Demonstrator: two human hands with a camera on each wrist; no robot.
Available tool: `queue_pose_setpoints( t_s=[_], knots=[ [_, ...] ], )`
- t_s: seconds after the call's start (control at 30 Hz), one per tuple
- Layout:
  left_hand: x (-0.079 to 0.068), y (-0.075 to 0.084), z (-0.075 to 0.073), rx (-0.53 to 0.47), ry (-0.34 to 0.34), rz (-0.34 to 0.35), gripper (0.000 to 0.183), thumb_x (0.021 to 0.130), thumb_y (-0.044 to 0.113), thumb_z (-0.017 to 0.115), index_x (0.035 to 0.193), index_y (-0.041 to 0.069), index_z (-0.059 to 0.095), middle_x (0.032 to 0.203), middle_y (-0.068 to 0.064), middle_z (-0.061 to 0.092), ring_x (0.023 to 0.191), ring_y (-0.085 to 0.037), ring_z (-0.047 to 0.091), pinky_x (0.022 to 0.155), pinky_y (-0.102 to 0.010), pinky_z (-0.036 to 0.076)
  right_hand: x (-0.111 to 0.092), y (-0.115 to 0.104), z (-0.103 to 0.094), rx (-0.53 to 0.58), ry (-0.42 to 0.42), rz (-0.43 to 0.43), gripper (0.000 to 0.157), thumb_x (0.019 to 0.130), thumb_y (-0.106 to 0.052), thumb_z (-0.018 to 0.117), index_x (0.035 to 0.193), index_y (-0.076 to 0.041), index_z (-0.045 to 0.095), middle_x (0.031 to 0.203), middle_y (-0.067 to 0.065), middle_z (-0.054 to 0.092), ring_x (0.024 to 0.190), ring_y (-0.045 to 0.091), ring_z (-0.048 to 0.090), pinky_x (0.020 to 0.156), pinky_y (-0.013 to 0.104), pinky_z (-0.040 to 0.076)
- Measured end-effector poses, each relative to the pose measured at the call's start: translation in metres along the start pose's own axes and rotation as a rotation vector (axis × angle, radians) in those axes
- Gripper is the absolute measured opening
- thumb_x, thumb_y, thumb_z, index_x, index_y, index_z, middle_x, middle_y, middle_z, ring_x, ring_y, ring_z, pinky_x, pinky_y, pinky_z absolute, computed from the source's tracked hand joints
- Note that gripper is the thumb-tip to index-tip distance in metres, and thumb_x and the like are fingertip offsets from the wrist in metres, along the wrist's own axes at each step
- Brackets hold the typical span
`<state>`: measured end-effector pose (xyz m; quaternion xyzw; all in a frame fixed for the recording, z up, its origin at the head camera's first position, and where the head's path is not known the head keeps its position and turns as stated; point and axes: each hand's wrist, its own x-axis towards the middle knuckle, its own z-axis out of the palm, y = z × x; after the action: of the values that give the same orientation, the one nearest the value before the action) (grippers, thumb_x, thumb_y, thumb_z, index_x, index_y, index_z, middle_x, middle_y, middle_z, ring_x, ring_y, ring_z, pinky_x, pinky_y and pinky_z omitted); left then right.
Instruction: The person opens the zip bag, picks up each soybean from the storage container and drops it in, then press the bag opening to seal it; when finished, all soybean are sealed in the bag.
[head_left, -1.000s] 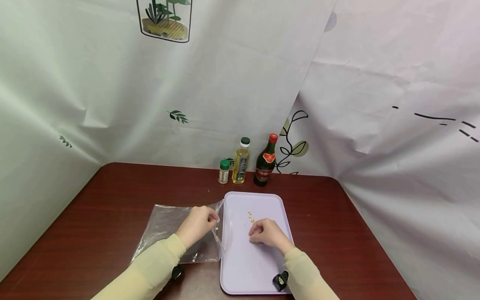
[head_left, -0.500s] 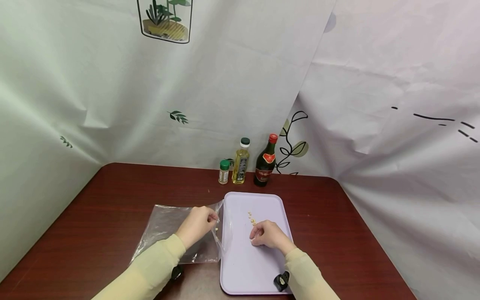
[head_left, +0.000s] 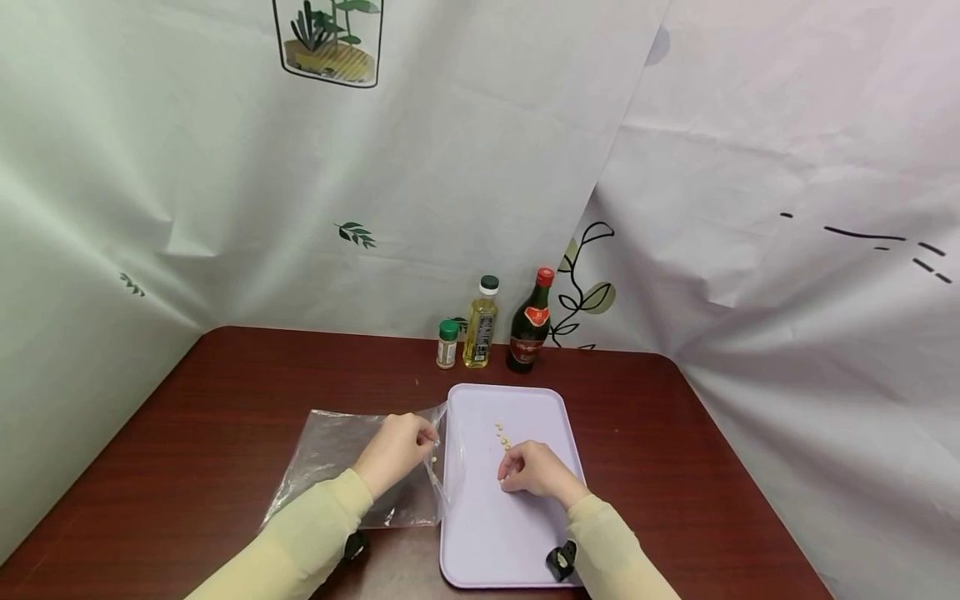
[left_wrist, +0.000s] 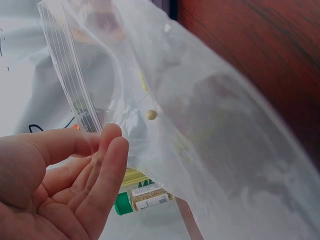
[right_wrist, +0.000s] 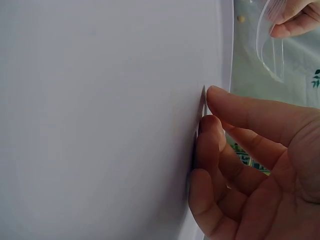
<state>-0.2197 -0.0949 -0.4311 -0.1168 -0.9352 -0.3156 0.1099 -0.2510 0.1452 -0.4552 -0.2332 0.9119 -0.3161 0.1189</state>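
My left hand point(head_left: 397, 446) pinches the open edge of a clear zip bag point(head_left: 326, 442), which lies across the table with its mouth at the tray. One small round yellowish bean point(left_wrist: 151, 115) shows in the bag in the left wrist view. My right hand point(head_left: 540, 473) is over the lilac tray point(head_left: 487, 542), its fingers curled and thumb and index tips close together at the tray surface. A pale speck shows at these tips in the head view; I cannot tell whether it is a bean. Several loose beans point(head_left: 504, 442) lie just beyond the right fingers.
Behind the tray stand a green-capped spice jar point(head_left: 447, 344), an oil bottle point(head_left: 481, 325) and a dark red-capped bottle point(head_left: 530, 323). A printed cloth point(head_left: 450, 167) hangs behind the brown table point(head_left: 637, 433).
My right hand has shifted slightly toward me on the tray, and one more bean shows beside its fingers. The left hand and the bag have stayed in place.
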Motion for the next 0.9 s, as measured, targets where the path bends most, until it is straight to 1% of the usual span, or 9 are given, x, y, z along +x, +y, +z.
queue_pose_setpoints(
  t_s=[0.23, 0.4, 0.5, 0.73, 0.9],
  knots=[
    [-0.001, 0.0, -0.001, 0.006, -0.005, -0.001, 0.014, 0.074, -0.005, 0.063, 0.075, 0.006, 0.072, 0.064, 0.004, 0.06, 0.059, -0.008, 0.045, 0.06, -0.025, 0.044, 0.002, -0.003, 0.001, 0.019, 0.028, -0.011, 0.012, 0.07, 0.0, 0.076, 0.071, -0.007, 0.066, 0.057, -0.007, 0.051, 0.054, 0.006, 0.046, 0.051, 0.021, 0.039],
    [-0.001, 0.0, -0.001, 0.006, -0.005, 0.0, 0.013, 0.074, -0.005, 0.064, 0.075, 0.006, 0.072, 0.064, 0.003, 0.061, 0.059, -0.008, 0.046, 0.06, -0.025, 0.044, 0.003, -0.008, 0.001, 0.058, 0.054, -0.042, 0.009, 0.071, -0.001, 0.074, 0.072, -0.005, 0.066, 0.057, -0.004, 0.054, 0.052, 0.005, 0.047, 0.049, 0.02, 0.039],
    [-0.001, 0.0, 0.0, 0.001, -0.005, -0.002, 0.013, 0.074, -0.005, 0.064, 0.076, 0.005, 0.072, 0.065, 0.003, 0.062, 0.059, -0.008, 0.047, 0.06, -0.025, 0.045, 0.004, -0.011, 0.001, 0.076, 0.076, -0.055, 0.008, 0.072, -0.002, 0.073, 0.074, -0.004, 0.066, 0.057, -0.003, 0.053, 0.051, 0.005, 0.047, 0.048, 0.02, 0.039],
    [-0.001, 0.002, 0.001, 0.004, -0.002, 0.001, 0.012, 0.075, -0.004, 0.065, 0.075, 0.005, 0.072, 0.066, 0.002, 0.063, 0.059, -0.008, 0.047, 0.059, -0.025, 0.045, 0.005, -0.016, 0.002, 0.065, 0.13, -0.066, 0.005, 0.075, -0.005, 0.072, 0.076, -0.006, 0.067, 0.06, -0.005, 0.053, 0.052, 0.004, 0.047, 0.048, 0.02, 0.04],
    [-0.001, 0.002, 0.003, 0.006, -0.004, -0.007, 0.01, 0.076, -0.003, 0.066, 0.075, 0.006, 0.072, 0.067, 0.001, 0.065, 0.059, -0.008, 0.048, 0.058, -0.025, 0.045, 0.005, -0.021, 0.004, 0.08, 0.157, -0.088, 0.005, 0.076, -0.007, 0.073, 0.077, -0.007, 0.068, 0.061, -0.006, 0.054, 0.053, 0.003, 0.047, 0.049, 0.02, 0.04]
  ],
)
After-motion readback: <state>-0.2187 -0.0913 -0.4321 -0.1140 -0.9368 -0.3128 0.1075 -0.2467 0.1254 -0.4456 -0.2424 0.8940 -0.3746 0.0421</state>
